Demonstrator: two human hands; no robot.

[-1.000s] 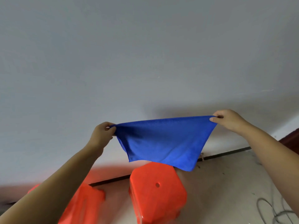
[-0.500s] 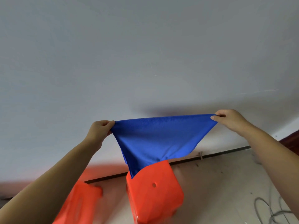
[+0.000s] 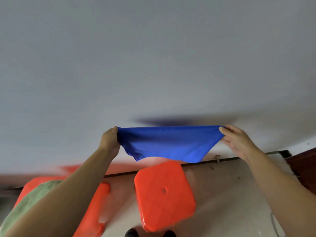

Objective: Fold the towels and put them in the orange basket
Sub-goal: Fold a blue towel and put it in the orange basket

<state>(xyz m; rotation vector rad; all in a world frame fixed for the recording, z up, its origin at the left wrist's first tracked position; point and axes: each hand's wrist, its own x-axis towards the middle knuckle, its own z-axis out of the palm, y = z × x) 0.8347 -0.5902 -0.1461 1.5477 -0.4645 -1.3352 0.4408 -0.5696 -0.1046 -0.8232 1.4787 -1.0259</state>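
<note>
Towel (image 3: 168, 143), unlabelled, between hands

One blue towel (image 3: 168, 144); one green towel (image 3: 32, 200); one orange basket (image 3: 95, 209); one orange stool (image 3: 164, 194); two hands, left hand (image 3: 110, 141) and right hand (image 3: 236, 140); two shoe tips (image 3: 130, 233).

Matt blue cloth towel (image 3: 168, 142); smooth, glossy orange plastic stool (image 3: 164, 194).

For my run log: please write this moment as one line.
left hand: grips blue towel corner | right hand: grips other corner | towel: stretched in air above orange stool | orange basket: lower left
</note>
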